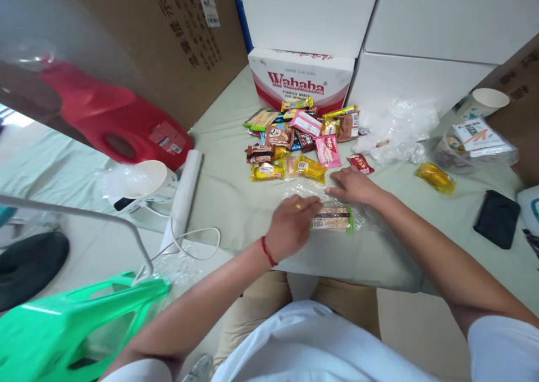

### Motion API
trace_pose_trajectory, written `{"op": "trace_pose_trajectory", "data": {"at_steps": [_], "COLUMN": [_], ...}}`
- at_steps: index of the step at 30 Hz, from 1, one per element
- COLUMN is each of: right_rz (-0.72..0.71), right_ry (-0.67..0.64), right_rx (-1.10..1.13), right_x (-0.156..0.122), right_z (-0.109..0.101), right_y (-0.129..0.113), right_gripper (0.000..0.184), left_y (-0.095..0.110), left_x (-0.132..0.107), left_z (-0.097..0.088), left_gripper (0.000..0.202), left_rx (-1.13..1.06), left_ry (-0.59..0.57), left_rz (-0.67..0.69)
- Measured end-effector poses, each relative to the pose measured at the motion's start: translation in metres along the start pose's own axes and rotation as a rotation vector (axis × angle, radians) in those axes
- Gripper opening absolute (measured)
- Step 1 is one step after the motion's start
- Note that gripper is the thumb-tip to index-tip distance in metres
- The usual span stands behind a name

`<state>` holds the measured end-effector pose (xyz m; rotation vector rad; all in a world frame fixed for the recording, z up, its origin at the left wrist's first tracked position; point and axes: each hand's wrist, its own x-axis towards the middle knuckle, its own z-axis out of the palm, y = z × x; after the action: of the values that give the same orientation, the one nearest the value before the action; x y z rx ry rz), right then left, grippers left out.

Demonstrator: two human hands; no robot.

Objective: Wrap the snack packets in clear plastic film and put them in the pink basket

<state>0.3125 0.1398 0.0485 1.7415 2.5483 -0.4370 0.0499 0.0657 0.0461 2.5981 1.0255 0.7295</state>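
Note:
My left hand (pixel 295 227), with a ring and a red wrist string, is closed over the left end of a clear-and-green packet of biscuits (pixel 332 219). That packet lies on or in a clear plastic bag (pixel 305 189); which of the two I cannot tell. On the bag's right side rests my right hand (pixel 357 185), its fingers stretched out and apart. Just beyond it is a small red packet (pixel 361 163). A heap of wrapped snacks lies in front of both hands, including a pink packet (pixel 328 150), a brown packet (pixel 278 136) and yellow packets (pixel 310 168).
Behind the heap stands a Wahaha carton (pixel 301 81). Crumpled clear bags (pixel 393 129), a yellow packet (pixel 435 178), a plastic tub (pixel 452 157) and a black pouch (pixel 497 218) lie right. Left are a white roll (pixel 185 196), a white cable (pixel 206 230) and a red jug (pixel 96 112).

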Motion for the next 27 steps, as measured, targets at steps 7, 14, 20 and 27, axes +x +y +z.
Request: {"op": "trace_pose_trajectory", "data": {"at_steps": [7,14,20,27], "right_rz": [0.083,-0.078,0.036,0.027], "right_ry": [-0.208,0.119,0.029,-0.125], "right_rx": [0.439,0.347,-0.04,0.152], "right_x": [0.02,-0.014,0.007,0.024], "right_z": [-0.008,-0.017,-0.002,0.002], "right_y": [-0.004,-0.004,-0.001,-0.007], "right_gripper": [0.012,0.018,0.034,0.012], "left_y": [0.024,0.02,0.02,0.018], "left_x": [0.01,0.007,0.008,0.008], "left_z": [0.033,0.034,0.037,0.038], "left_gripper": [0.056,0.056,0.056,0.056], "left_rx": [0.12,0.157,0.168,0.155], "left_ry": [-0.41,-0.423,-0.44,-0.433], "left_rz": [-0.011,0.008,-0.021,-0.011]}}
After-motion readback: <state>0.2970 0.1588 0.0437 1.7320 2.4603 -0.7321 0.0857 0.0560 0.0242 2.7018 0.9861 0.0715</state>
